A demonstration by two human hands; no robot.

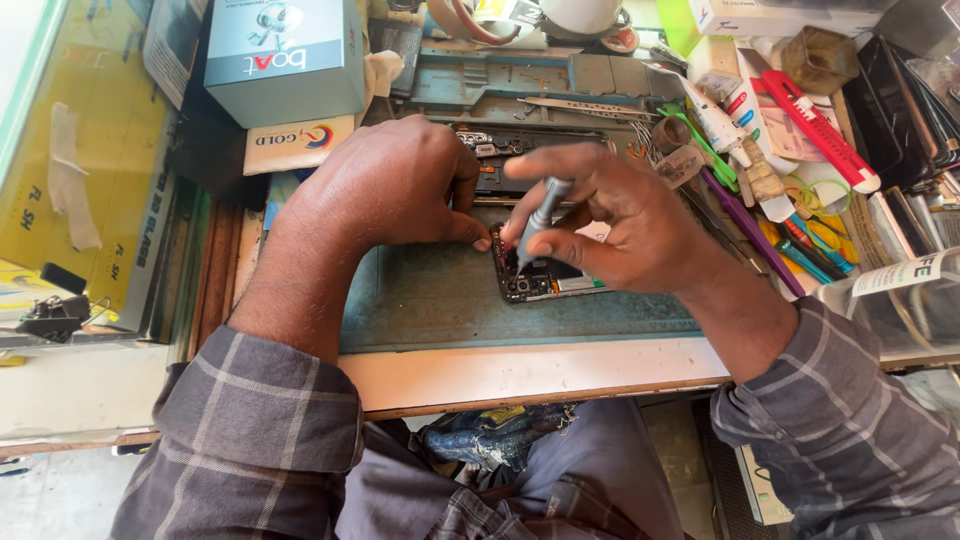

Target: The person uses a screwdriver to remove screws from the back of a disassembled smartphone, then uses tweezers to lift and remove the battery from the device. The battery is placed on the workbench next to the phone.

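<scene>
Right hand [625, 225] grips a grey screwdriver [540, 222], tip down in the opened phone [535, 280] on the desk mat [430, 300], left hand [390, 185] pinching its edge; back's off, internals exposed, screw work apparently mid-way.

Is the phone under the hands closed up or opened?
Opened: the phone lies on the mat with its back off, internal board and camera parts exposed beneath the screwdriver.
</scene>
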